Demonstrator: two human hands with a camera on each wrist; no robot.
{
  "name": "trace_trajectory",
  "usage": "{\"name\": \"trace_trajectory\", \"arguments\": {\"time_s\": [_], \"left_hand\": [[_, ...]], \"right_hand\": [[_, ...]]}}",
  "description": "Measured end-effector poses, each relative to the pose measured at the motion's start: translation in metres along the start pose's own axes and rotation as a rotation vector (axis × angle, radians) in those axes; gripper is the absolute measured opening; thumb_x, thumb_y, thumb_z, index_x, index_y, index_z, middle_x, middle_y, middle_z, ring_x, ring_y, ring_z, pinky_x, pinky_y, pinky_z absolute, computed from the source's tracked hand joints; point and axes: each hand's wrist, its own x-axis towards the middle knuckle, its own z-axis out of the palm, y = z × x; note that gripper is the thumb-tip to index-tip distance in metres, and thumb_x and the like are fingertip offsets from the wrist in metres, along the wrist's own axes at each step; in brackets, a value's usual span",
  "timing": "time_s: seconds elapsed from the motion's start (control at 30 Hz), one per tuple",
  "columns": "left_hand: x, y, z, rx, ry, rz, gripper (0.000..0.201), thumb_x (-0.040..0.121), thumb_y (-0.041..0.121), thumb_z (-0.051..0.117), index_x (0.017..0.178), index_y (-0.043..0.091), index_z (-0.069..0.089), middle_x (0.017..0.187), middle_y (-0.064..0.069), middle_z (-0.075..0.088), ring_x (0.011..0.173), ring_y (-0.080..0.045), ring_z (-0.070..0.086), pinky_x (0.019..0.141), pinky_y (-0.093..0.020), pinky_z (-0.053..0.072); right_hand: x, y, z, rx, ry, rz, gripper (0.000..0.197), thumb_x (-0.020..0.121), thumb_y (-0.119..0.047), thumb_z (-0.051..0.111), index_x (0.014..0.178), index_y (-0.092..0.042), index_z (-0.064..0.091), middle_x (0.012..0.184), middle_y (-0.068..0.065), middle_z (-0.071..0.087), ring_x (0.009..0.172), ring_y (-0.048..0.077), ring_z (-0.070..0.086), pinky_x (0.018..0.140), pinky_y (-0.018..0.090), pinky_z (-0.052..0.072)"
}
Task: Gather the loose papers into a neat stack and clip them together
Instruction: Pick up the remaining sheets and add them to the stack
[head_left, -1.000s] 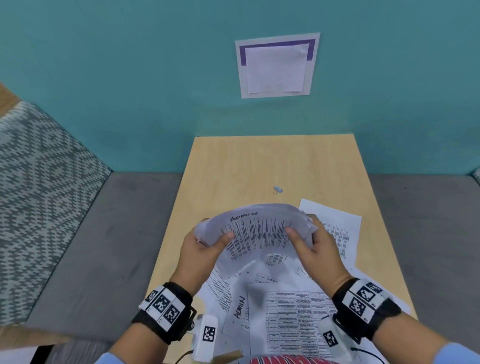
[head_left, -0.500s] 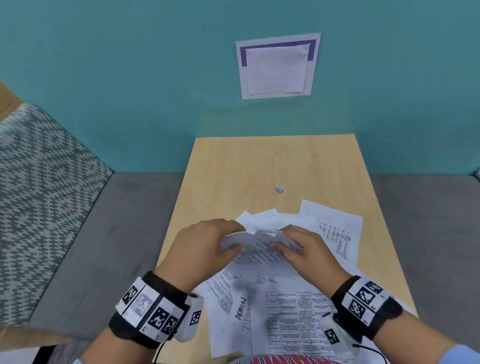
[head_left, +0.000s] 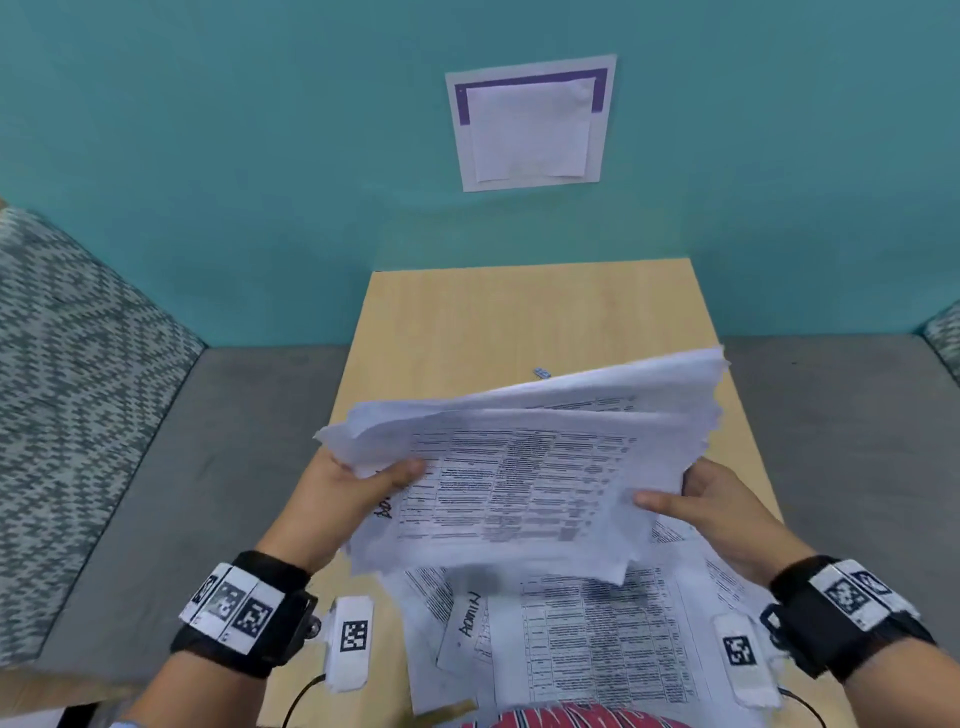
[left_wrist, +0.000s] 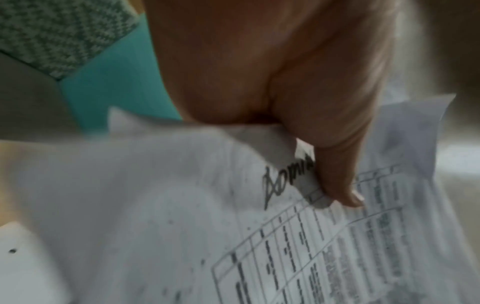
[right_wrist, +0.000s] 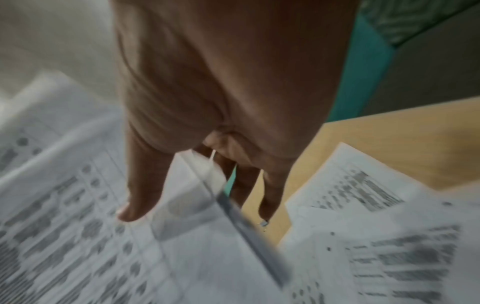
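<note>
Sheets of white printed paper, a raised bundle (head_left: 530, 467), hung above the light wooden table (head_left: 467, 322), gripped at both short ends. The left hand (head_left: 343, 499) pinched its end with the thumb (left_wrist: 340, 176) on top, beside a handwritten word, and the fingers hidden beneath. The right hand (head_left: 727, 512) held the opposite end, thumb (right_wrist: 140, 197) laid over the printed table and fingers below the edge. The bundle's long axis ran from left hand to right hand, tilted so the far edge stood higher, and its edges were staggered, not squared.

More loose printed sheets (head_left: 587, 634) lay on the table directly under and nearer the body than the bundle, some skewed. The small silver-blue clip (head_left: 542, 372) sat on bare wood beyond the bundle's far edge, roughly on the centre line between the hands and well apart from both. Neither hand looked clearly nearer to it; either would have to let go and reach forward over the papers. By my judgement, gathering was only partly done, and the lying sheets needed collecting before any clipping.
</note>
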Motion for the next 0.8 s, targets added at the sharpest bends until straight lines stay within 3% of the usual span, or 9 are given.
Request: {"name": "trace_trajectory", "arguments": {"time_s": [0.07, 0.1, 0.2, 0.3, 0.37, 0.47, 0.5, 0.6, 0.8], "left_hand": [[0.000, -0.012, 0.002, -0.059, 0.039, -0.018, 0.035, 0.075, 0.027, 0.094, 0.107, 0.017, 0.082, 0.110, -0.006, 0.083, 0.100, -0.018, 0.079, 0.086, -0.036, 0.064], [0.000, -0.018, 0.004, -0.073, 0.055, -0.028, 0.027, 0.078, 0.021, 0.092, 0.102, 0.018, 0.082, 0.107, -0.004, 0.084, 0.097, -0.016, 0.079, 0.083, -0.033, 0.065], [0.003, -0.049, 0.013, -0.004, 0.053, -0.064, 0.023, 0.085, 0.001, 0.082, 0.103, 0.015, 0.081, 0.103, 0.000, 0.084, 0.097, -0.013, 0.079, 0.082, -0.029, 0.061], [0.003, -0.094, 0.027, 0.078, -0.045, -0.157, 0.034, 0.090, 0.012, 0.081, 0.123, 0.015, 0.074, 0.118, 0.003, 0.081, 0.111, -0.010, 0.075, 0.094, -0.031, 0.061], [0.000, -0.125, 0.031, 0.192, -0.069, -0.243, 0.030, 0.091, 0.034, 0.079, 0.118, 0.021, 0.077, 0.120, 0.009, 0.080, 0.111, -0.004, 0.074, 0.104, -0.043, 0.057], [0.000, -0.150, 0.032, 0.232, -0.051, -0.325, 0.025, 0.093, 0.035, 0.079, 0.117, 0.031, 0.075, 0.116, 0.014, 0.081, 0.104, 0.004, 0.075, 0.108, -0.046, 0.056], [0.001, -0.151, 0.032, 0.218, -0.034, -0.323, 0.025, 0.093, 0.031, 0.080, 0.117, 0.030, 0.075, 0.116, 0.012, 0.081, 0.105, 0.001, 0.075, 0.107, -0.045, 0.056], [0.005, -0.144, 0.030, 0.143, 0.037, -0.288, 0.032, 0.091, 0.023, 0.082, 0.123, 0.019, 0.076, 0.116, 0.006, 0.082, 0.108, -0.008, 0.077, 0.104, -0.043, 0.058], [0.003, -0.131, 0.031, 0.035, 0.050, -0.229, 0.035, 0.085, 0.008, 0.086, 0.117, 0.016, 0.076, 0.111, -0.003, 0.083, 0.101, -0.021, 0.080, 0.086, -0.032, 0.063]], "right_hand": [[-0.005, -0.012, 0.003, -0.041, 0.025, -0.081, 0.044, 0.074, -0.019, 0.091, 0.115, -0.017, 0.077, 0.116, 0.001, 0.081, 0.111, 0.017, 0.076, 0.102, 0.037, 0.057], [-0.008, -0.019, 0.006, -0.038, 0.074, -0.126, 0.034, 0.077, -0.012, 0.088, 0.109, -0.018, 0.080, 0.112, -0.001, 0.082, 0.107, 0.015, 0.077, 0.097, 0.031, 0.059], [-0.010, -0.013, 0.007, -0.019, 0.198, -0.216, 0.030, 0.080, -0.003, 0.086, 0.103, -0.021, 0.078, 0.101, -0.010, 0.083, 0.094, 0.003, 0.078, 0.081, 0.014, 0.059], [-0.003, 0.037, 0.003, -0.125, 0.213, -0.117, 0.036, 0.078, -0.023, 0.089, 0.112, -0.016, 0.078, 0.104, -0.003, 0.083, 0.098, 0.011, 0.078, 0.089, 0.030, 0.062], [0.003, 0.073, -0.003, -0.306, 0.221, -0.038, 0.048, 0.074, -0.045, 0.088, 0.114, -0.020, 0.078, 0.103, -0.006, 0.082, 0.097, 0.012, 0.078, 0.089, 0.037, 0.063], [0.013, 0.103, -0.008, -0.383, 0.248, -0.021, 0.012, 0.084, -0.026, 0.086, 0.092, -0.030, 0.078, 0.082, -0.012, 0.078, 0.080, 0.020, 0.073, 0.072, 0.016, 0.056], [0.015, 0.102, -0.008, -0.401, 0.258, -0.033, 0.014, 0.086, -0.018, 0.084, 0.088, -0.030, 0.078, 0.079, -0.012, 0.078, 0.078, 0.023, 0.072, 0.069, 0.016, 0.054], [0.013, 0.089, -0.004, -0.353, 0.303, -0.070, 0.013, 0.087, -0.018, 0.083, 0.097, -0.026, 0.080, 0.089, -0.010, 0.082, 0.090, 0.017, 0.078, 0.081, 0.033, 0.060], [0.007, 0.085, -0.004, -0.217, 0.293, -0.051, 0.035, 0.078, -0.021, 0.090, 0.110, -0.027, 0.077, 0.101, -0.008, 0.082, 0.099, 0.008, 0.076, 0.089, 0.027, 0.058]]}}
